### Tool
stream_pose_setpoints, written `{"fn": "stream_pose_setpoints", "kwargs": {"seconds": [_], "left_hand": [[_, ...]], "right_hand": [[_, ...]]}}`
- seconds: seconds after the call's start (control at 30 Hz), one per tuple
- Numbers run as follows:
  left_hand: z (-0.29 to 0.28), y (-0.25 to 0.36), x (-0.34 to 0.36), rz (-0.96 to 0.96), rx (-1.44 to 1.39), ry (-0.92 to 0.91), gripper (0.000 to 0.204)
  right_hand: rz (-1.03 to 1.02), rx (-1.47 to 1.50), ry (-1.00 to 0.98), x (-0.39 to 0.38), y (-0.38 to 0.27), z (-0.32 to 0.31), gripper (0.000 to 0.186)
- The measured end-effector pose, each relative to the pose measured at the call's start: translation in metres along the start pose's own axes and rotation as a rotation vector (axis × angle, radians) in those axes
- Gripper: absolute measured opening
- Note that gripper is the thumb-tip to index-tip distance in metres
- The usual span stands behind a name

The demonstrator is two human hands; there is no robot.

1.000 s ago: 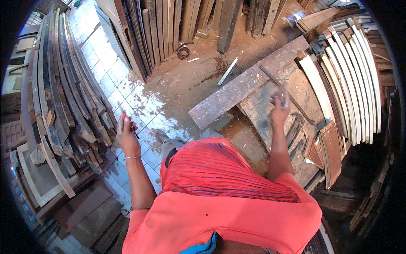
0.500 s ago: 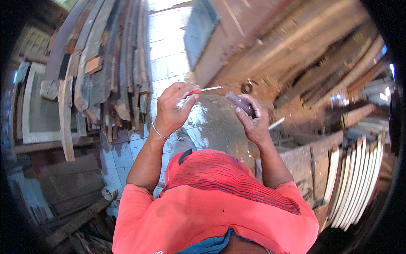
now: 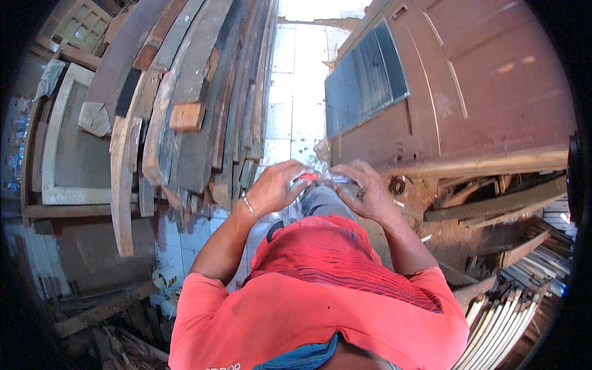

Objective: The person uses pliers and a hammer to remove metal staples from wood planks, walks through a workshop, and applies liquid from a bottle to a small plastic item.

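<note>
My left hand [image 3: 276, 187] is closed on a small red-handled stick [image 3: 307, 177], whose thin shaft does not show now. My right hand [image 3: 365, 190] wraps round a small clear bottle [image 3: 337, 179] lying nearly sideways in its fingers. The red handle points at the bottle's neck, and the two are close together in front of my waist. Whether they touch is too small to tell. A metal bangle circles my left wrist.
Long wooden planks [image 3: 203, 92] are stacked at the left, beside a white-framed panel [image 3: 65, 148]. A brown wooden door with a glass pane [image 3: 367, 80] leans at the right. White tiled floor [image 3: 295, 68] runs between them. Pale slats [image 3: 502, 327] stand at the lower right.
My hands have come together and lower, bringing the red-handled stick to the bottle's neck; its shaft, visible before, is now out of sight. The view has turned toward the right.
</note>
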State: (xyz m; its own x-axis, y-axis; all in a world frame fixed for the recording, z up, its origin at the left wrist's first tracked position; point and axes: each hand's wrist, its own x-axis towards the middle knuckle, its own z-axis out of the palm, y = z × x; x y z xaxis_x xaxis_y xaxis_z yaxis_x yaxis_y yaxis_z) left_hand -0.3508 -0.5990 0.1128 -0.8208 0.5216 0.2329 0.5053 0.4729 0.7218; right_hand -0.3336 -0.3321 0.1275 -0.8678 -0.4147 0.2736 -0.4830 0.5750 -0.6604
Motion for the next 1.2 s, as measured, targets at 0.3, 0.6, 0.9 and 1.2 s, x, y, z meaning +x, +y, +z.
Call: {"fn": "stream_pose_setpoints", "kwargs": {"seconds": [0.3,0.6,0.9,1.2], "left_hand": [[-0.029,-0.125,0.151,-0.171,-0.093,-0.083,0.017],[-0.096,-0.203,0.326,-0.199,-0.187,-0.133,0.019],[-0.166,-0.338,0.507,-0.207,-0.034,-0.065,0.022],[-0.229,-0.484,0.733,0.029,-0.14,-0.276,0.021]], "right_hand": [[0.219,0.363,-0.422,0.191,0.155,0.004,0.034],[0.098,0.477,-0.6,0.391,0.239,-0.043,0.028],[0.222,0.494,-0.474,0.579,0.352,-0.052,0.032],[0.344,0.4,-0.339,0.773,0.453,-0.08,0.035]]}}
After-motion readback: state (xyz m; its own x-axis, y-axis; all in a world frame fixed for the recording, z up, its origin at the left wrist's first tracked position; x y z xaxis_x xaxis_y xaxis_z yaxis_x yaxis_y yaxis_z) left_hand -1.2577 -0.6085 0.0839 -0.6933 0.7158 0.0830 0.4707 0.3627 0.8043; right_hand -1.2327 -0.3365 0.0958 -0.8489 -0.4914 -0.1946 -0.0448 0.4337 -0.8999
